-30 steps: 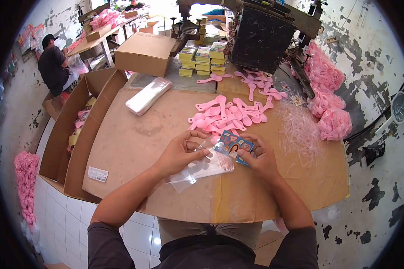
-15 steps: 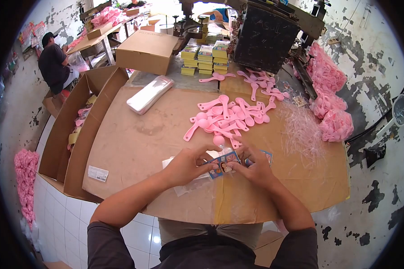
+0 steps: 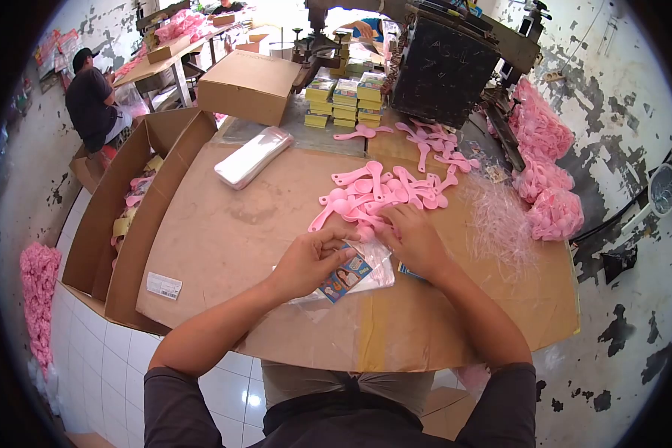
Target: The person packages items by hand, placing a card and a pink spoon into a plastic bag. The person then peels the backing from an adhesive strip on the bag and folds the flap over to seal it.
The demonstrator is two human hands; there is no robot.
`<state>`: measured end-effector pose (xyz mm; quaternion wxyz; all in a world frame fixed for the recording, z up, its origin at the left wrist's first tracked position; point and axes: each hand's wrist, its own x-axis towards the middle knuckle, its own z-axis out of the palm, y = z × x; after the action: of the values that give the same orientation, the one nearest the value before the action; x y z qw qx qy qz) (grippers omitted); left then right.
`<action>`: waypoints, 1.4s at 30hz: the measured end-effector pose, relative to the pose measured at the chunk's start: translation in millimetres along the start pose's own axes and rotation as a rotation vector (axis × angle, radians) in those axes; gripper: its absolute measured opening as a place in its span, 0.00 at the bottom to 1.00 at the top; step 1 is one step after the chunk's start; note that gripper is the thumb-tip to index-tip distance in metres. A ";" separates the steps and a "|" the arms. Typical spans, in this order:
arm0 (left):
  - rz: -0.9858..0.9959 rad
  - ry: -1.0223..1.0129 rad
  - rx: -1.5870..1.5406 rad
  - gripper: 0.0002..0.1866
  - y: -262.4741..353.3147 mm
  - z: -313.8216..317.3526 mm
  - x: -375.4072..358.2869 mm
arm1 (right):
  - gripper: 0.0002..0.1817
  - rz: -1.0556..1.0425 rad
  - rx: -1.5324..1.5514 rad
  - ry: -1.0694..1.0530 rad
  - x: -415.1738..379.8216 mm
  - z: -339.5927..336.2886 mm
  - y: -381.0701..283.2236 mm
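My left hand [image 3: 313, 261] pinches a blue printed card [image 3: 346, 278] between thumb and fingers, tilted over the clear plastic bags [image 3: 381, 270]. At the near edge of a heap of pink plastic spoons [image 3: 373, 187], my right hand [image 3: 417, 237] has its fingers bent around a pink spoon; the hand partly hides the grip. Another blue card [image 3: 409, 272] lies on the cardboard, partly covered by my right wrist.
A bundle of clear bags [image 3: 254, 157] lies left on the cardboard-topped table [image 3: 209, 246]. Behind are stacked cards [image 3: 345, 93], a black machine box [image 3: 444, 67] and a carton [image 3: 248, 82]. An open long box [image 3: 119, 261] flanks the left side; a person [image 3: 89, 101] sits beyond.
My right hand has let go of the card and moved up to the spoons. My left hand keeps the card, now tilted and shifted slightly left. More of the plastic bags shows.
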<state>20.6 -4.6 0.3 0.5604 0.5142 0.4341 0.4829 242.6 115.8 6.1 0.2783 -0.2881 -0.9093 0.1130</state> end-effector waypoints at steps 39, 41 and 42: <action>-0.004 -0.337 -0.177 0.21 12.9 -9.5 -9.2 | 0.12 -0.166 0.608 -0.234 -0.6 -65.7 -71.4; 0.106 -0.306 -0.209 0.21 9.0 -7.8 -6.9 | 0.10 -0.173 0.629 -0.193 -0.9 -70.4 -78.6; 0.212 -0.263 -0.223 0.22 6.3 -4.5 -4.2 | 0.09 -0.230 0.521 -0.141 1.7 -76.7 -84.0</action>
<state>14.9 -8.1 6.1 0.6117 0.5506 0.2443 0.5128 246.5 52.3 100.4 0.2899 -0.0934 -0.8934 0.3304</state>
